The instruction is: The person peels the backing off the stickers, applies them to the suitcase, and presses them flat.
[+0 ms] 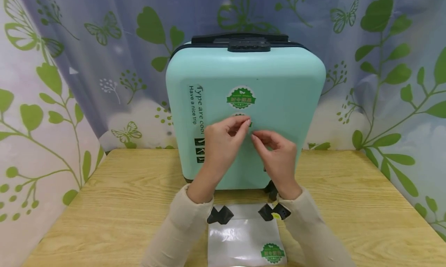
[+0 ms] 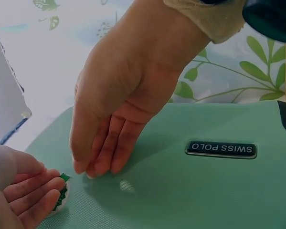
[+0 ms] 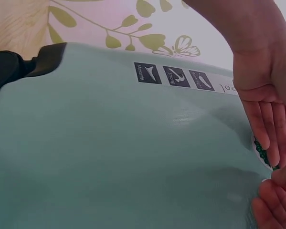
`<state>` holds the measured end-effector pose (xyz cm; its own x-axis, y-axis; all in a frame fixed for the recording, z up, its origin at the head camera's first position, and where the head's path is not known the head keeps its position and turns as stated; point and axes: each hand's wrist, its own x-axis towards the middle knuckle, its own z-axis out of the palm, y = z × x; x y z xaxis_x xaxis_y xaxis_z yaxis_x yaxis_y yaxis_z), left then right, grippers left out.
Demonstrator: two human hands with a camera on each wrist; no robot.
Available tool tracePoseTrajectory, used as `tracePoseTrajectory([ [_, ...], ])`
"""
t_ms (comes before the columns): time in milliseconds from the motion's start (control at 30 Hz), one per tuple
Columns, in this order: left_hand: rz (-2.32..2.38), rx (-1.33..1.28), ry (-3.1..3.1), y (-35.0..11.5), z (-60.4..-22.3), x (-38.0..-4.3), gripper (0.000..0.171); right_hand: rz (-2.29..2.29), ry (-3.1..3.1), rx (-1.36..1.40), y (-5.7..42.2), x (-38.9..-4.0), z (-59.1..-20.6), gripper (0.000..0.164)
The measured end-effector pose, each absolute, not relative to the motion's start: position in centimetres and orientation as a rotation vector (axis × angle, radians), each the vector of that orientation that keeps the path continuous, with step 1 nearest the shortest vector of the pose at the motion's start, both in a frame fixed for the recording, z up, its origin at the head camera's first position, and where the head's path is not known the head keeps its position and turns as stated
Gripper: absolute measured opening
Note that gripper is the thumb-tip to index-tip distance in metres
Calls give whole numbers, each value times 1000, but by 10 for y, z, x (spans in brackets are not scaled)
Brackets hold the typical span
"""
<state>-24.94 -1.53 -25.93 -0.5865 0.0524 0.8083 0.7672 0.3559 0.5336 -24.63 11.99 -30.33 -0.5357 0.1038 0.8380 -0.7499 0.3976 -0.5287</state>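
Observation:
An upright mint-green suitcase [image 1: 278, 85] faces me, with one round green sticker [image 1: 241, 97] on its upper front. Just below that, a second green sticker [image 1: 250, 122] shows in part behind my left hand [image 1: 224, 139]. That hand's thumb and index fingertips pinch at this sticker; in the left wrist view its other fingers overlap the green sticker [image 2: 63, 193]. My right hand [image 1: 278, 154] has thumb and index fingertips drawn together at the lower right edge of the same sticker. In the right wrist view, both hands' fingertips meet around the green sticker [image 3: 262, 151].
A glossy backing sheet [image 1: 237, 240] lies on the wooden table [image 1: 139, 193] below the forearms, with one green sticker [image 1: 273, 253] at its corner. Printed labels [image 1: 199, 150] run down the suitcase's left side. A leaf-patterned curtain [image 1: 139, 65] hangs behind.

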Motion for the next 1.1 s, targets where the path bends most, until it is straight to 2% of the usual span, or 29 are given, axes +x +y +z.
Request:
tracePoseTrajectory([
  [533, -1222, -693, -1989, -13, -268, -249, 14, 1173, -1961, 724, 143, -220, -335, 12],
  [1100, -1190, -727, -2079, -20, -294, -249, 13, 1256, -2343, 715, 167, -189, -376, 9],
])
